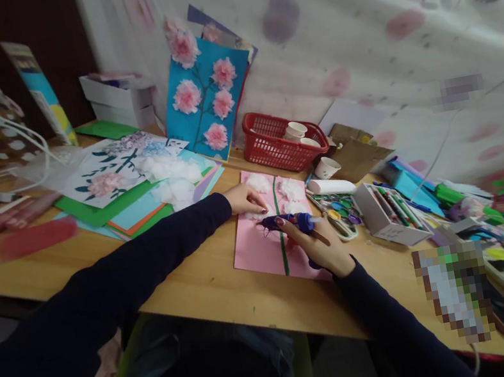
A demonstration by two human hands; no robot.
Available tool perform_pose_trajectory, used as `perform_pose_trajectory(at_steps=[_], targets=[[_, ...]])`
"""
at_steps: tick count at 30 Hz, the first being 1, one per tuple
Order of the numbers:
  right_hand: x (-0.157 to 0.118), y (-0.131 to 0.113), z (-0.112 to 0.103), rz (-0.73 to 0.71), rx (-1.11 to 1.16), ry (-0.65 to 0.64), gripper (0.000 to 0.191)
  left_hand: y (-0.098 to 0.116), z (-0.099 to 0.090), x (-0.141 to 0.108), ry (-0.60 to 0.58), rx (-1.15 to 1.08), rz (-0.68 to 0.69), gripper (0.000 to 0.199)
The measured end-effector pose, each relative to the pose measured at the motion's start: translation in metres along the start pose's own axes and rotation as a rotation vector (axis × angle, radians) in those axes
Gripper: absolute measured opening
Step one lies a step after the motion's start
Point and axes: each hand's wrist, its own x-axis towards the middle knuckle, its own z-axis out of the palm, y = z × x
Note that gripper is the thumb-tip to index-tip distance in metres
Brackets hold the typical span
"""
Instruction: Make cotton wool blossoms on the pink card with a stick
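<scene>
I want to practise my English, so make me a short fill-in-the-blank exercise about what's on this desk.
The basket that holds white cups is ____.
The stripe down the pink sheet is ____.
The upright blue picture is decorated with pink ____.
The person's ____ hand holds the blue tool.
Missing words: red; green; flowers; right.

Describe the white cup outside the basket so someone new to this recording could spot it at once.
On the wooden desk, find the red basket beyond the pink sheet. Just off the basket's right end, beside the brown cardboard, is a small white cup. Unlike the white cups inside the basket, this one is outside it.
</scene>
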Motion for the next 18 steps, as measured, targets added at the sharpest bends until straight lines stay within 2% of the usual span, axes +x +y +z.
perform_pose_trajectory(at_steps=[10, 18], targets=[[0.011, -0.006, 0.007, 0.013, 0.013, -0.023, 0.05, 0.002, -0.001, -0.002, -0.018, -0.061, 0.007, 0.025], [0.004, -0.011, -0.003, 0.006, -0.019, -0.004, 0.05, 0.005, -0.001, -0.004, 0.026, -0.002, -0.004, 0.024]])
